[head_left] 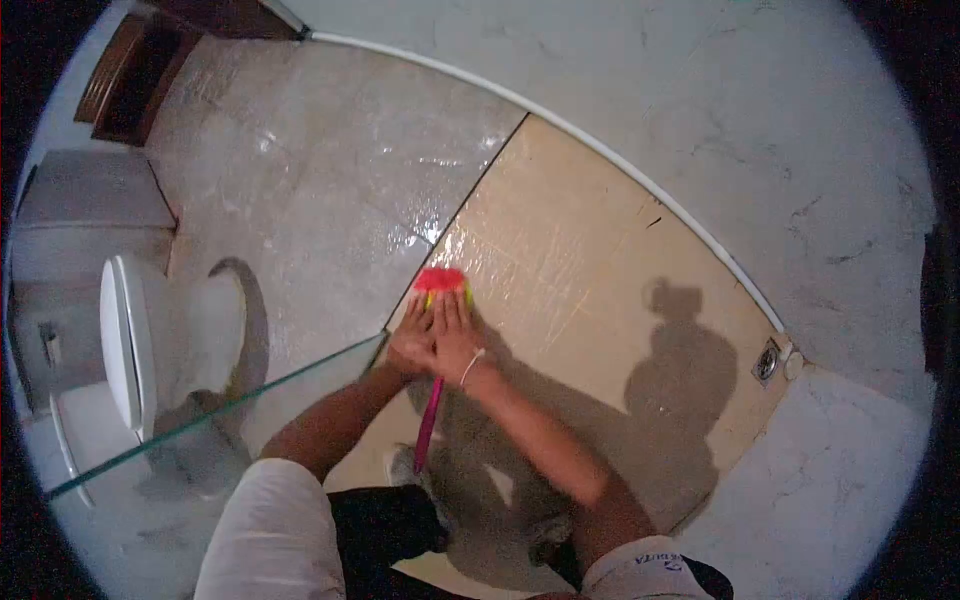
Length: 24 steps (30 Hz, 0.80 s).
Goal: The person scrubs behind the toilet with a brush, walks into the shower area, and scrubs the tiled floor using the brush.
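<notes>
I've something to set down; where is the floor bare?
Mostly bare: tan floor between the brush and white edging, and gray floor between the toilet and dark seam; both look partly wet. Crowded: around the brush, with left hand and right hand on it, near the glass panel.

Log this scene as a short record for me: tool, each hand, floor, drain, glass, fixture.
Tool: brush, reddish head, pink handle
Left hand: at the brush head, fingers forward
Right hand: beside the left, fingers over the brush head, pale band at wrist
Floor: beige section and grey tiles, both with wet shine
Drain: round grate, beige section's corner
Glass: panel edge, below the left forearm
Fixture: toilet, picture's left
</notes>
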Motion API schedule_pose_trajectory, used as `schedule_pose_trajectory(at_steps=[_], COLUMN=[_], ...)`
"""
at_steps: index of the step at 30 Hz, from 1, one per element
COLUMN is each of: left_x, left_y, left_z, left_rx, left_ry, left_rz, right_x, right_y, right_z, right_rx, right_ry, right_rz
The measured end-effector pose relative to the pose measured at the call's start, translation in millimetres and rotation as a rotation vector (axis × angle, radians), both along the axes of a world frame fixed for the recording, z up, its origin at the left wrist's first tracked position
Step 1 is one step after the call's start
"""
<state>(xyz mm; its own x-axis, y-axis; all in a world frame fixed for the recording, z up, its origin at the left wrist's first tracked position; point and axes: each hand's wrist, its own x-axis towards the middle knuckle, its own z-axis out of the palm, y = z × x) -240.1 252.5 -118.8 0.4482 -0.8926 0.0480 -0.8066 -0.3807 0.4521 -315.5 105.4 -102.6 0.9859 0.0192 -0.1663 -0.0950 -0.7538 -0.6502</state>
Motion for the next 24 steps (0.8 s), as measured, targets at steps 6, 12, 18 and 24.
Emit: schedule_pose_trajectory(at_steps=[6, 12, 18, 24], left_x=[53.1, -20.2, -93.6, -49.4], left_y=[-85.2, 2.2, 77.2, -8.2], left_z=[7.3, -8.6, 20.2, 13.7], left_rx=[0.069, 0.128, 0.496, 0.099], left_ry=[-0.047, 0.007, -0.011, 0.135], left_rz=[0.091, 0.183, 0.180, 0.355], right_x=[65.3, 9.5, -42.1, 9.4], right_y=[-72.7, -0.6, 68.1, 17.0], right_z=[-6.9, -16.7, 29.6, -59.5], right_rx=[0.025, -0.161, -0.052, -0.470], right_ry=[-0.013, 0.052, 0.090, -0.189], right_rz=[-0.040, 0.140, 0.258, 0.199])
